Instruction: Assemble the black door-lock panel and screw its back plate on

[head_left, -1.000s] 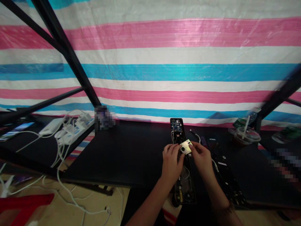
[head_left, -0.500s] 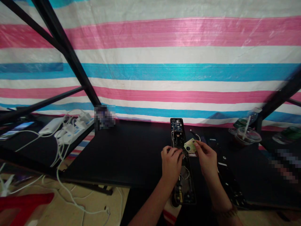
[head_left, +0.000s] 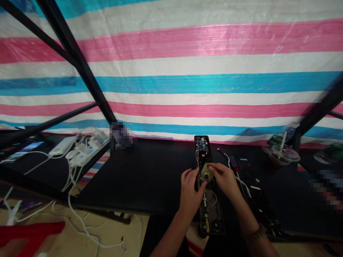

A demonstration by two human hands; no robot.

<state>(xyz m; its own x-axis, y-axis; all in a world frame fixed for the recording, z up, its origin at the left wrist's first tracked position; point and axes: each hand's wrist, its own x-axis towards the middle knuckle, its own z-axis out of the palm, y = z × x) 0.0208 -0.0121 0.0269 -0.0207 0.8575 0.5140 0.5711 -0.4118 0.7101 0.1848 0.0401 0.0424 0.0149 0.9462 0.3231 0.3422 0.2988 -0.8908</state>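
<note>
A small pale yellowish plate (head_left: 205, 170) with a dark round hole is pinched at its upper right by my right hand (head_left: 225, 178). The plate is tilted over the middle of a long open black housing (head_left: 211, 214). This housing holds a blue circuit board (head_left: 201, 142), thin wires and a brass-coloured part (head_left: 207, 224). My left hand (head_left: 189, 189) has curled fingers at the housing's left rim, its thumb inside by the plate's lower edge. Whether that thumb touches the plate is hard to see.
Right of the housing lie a screwdriver (head_left: 234, 164), a white cable (head_left: 243, 184) and a long black panel (head_left: 261, 200). A plastic cup with a straw (head_left: 284, 156) stands farther right. A white power strip (head_left: 88, 150) with tangled cables is at left, beside a black metal post (head_left: 88, 78).
Both hands held the plate at first; my right hand then drew it rightward alone. Now the plate is back over the housing, turned and lower. The view has shifted slightly, and the screwdriver shows more.
</note>
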